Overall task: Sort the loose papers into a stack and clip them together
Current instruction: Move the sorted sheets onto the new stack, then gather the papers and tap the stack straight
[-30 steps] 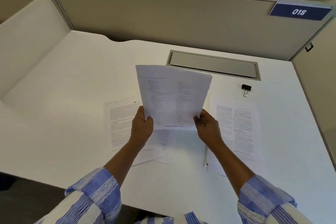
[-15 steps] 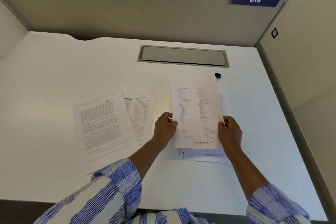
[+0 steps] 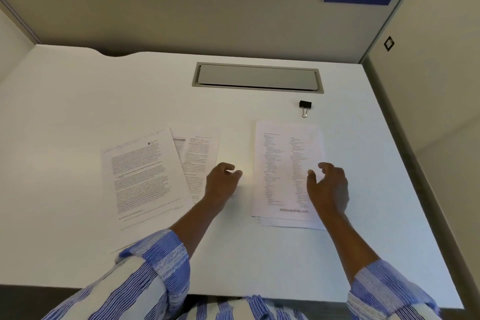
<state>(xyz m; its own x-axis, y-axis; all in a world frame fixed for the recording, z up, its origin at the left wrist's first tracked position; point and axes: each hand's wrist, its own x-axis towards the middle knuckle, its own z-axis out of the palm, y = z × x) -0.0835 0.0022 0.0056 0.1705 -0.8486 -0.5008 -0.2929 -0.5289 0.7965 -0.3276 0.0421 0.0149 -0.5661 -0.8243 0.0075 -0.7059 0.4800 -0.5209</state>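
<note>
matt desk (image 3: 78, 101) – paper sheets (image 3: 281, 163)

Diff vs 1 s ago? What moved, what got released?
The two-column sheet went from held up in both hands down onto the right pile; left hand and right hand have let go. Binder clip and the two left sheets unmoved.

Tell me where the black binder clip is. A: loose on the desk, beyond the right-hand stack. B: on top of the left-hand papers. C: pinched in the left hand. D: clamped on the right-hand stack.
A: the binder clip lies on the bare desk, past the far edge of the right-hand stack, touching no paper.
</note>
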